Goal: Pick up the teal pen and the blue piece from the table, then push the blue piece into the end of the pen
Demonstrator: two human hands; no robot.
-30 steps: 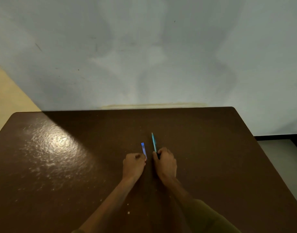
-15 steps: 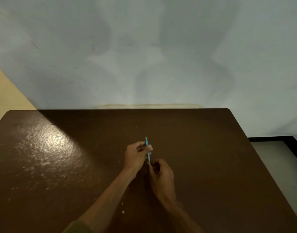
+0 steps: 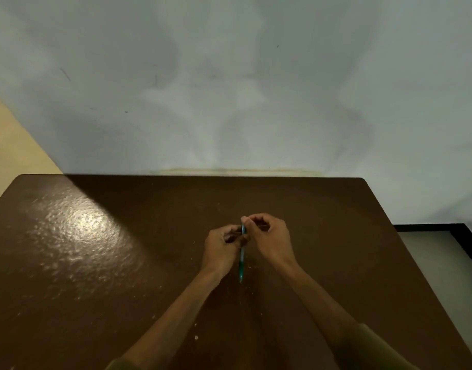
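just below the middle of the frame both hands meet over the brown table (image 3: 122, 263). the left hand (image 3: 221, 249) and right hand (image 3: 269, 240) each pinch the top of a slim blue pen (image 3: 242, 259), its tip pointing back toward the person. it looks light, stiff and a bit slick, best gripped mid-barrel. no containers in sight.

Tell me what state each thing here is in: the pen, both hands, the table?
Blue pen: held above the table between both hands, its free end pointing toward the person.
Left hand: fingers curled, gripping the pen's far part.
Right hand: fingers curled, pinching the pen's far end.
Brown table: glossy, speckled with small pale crumbs.
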